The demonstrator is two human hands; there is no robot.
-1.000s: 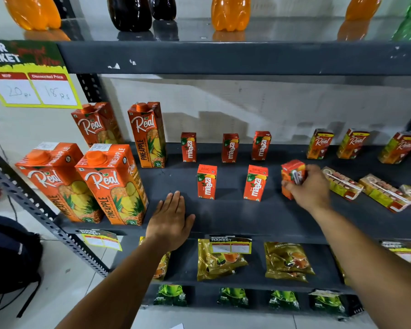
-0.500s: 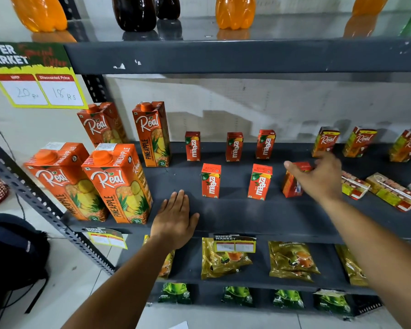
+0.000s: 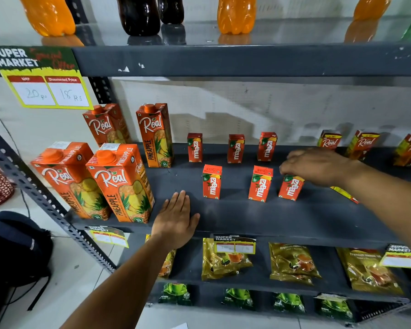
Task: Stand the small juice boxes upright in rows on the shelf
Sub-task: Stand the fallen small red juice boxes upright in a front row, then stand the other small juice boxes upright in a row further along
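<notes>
On the dark grey shelf (image 3: 247,217), three small red Maaza juice boxes stand in a back row (image 3: 235,148). Two more stand in front (image 3: 212,181) (image 3: 260,183). A third front box (image 3: 291,187) stands slightly tilted, and my right hand (image 3: 318,166) covers its top with curled fingers. My left hand (image 3: 176,219) lies flat and open on the shelf's front edge. Small Real juice boxes (image 3: 363,143) stand at the back right. Another one (image 3: 344,193) lies flat, mostly hidden under my right forearm.
Large Real pineapple cartons (image 3: 121,184) fill the shelf's left end. Soda bottles (image 3: 235,15) stand on the shelf above, which carries a price sign (image 3: 45,77). Tea pouches (image 3: 292,262) lie on the lower shelf. A dark backpack (image 3: 12,248) sits on the floor at left.
My right hand has set the third front Maaza box down upright and now sits over its top. The view has shifted slightly. My left hand has stayed flat on the shelf.
</notes>
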